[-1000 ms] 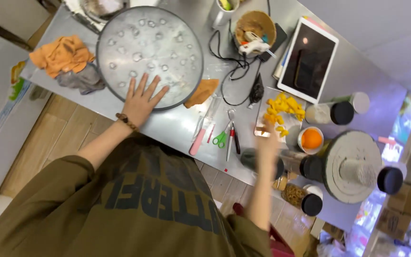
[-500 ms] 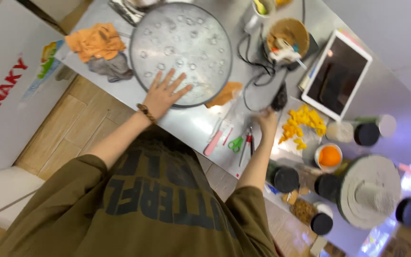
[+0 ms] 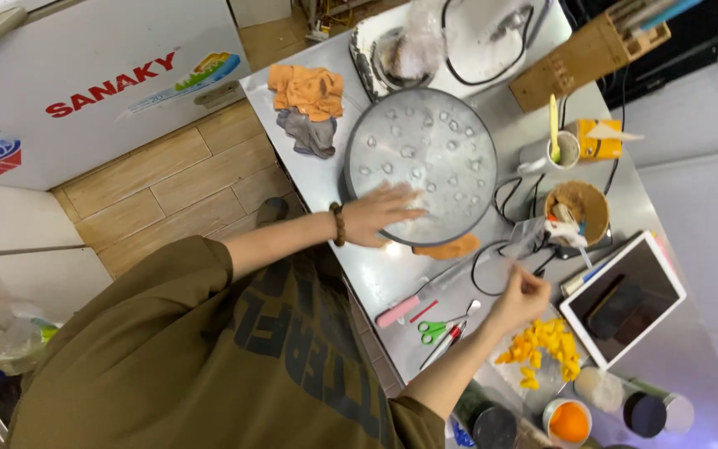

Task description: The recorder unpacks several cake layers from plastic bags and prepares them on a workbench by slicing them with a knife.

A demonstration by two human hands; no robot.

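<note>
One round griddle (image 3: 425, 158) dotted with batter, left hand (image 3: 380, 214) on it

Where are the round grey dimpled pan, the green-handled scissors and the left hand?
Round grey dimpled pan (image 3: 434, 158): head view, on its bubbled middle surface.
Green-handled scissors (image 3: 433, 331): head view, on the green finger loops.
Left hand (image 3: 384, 214): head view, on the back of the hand, at the pan's near edge.
</note>
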